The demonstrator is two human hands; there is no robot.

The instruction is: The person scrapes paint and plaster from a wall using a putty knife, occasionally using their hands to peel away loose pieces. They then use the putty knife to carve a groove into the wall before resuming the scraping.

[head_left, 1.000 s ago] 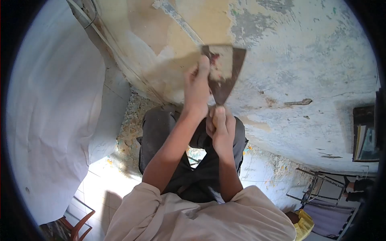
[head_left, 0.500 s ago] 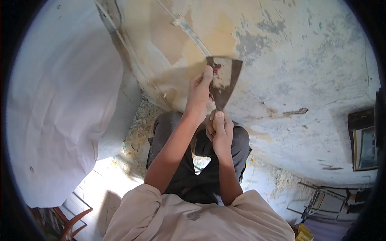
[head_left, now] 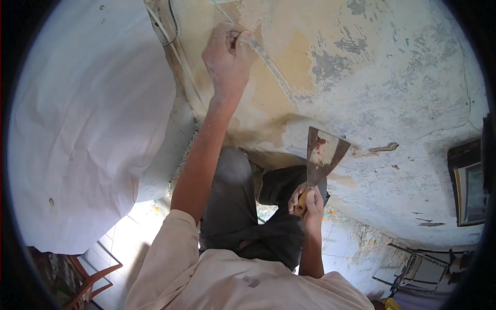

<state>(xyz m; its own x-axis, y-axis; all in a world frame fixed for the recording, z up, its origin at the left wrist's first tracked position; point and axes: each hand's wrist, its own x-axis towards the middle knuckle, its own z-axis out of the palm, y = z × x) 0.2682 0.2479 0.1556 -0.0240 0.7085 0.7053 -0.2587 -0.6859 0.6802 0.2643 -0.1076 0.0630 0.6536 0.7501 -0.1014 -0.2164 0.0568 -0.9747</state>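
scraper handle (head_left: 300, 206): mostly hidden inside the right hand (head_left: 312, 202)
left hand (head_left: 227, 57): what its fingers pinch is too small to tell
wooden chair (head_left: 90, 283): cut off by the edge

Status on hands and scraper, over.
Left hand up on wall, fingers at raised strip. Right hand grips scraper, blade up. Nothing blocking.

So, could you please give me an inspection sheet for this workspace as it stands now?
Surface: wall, paint patchy, with bare yellowish areas.
Job's things: scraper, stained blade pointing up; contact with the wall unclear.
Clutter: paint flakes on the floor along the wall.
Hands: right hand shut on the scraper's wooden handle; left hand raised, fingers curled at a diagonal strip, grip unclear.
Cables: thin wires at the wall's corner.
Surroundings: white sheet, wooden chair, framed picture.
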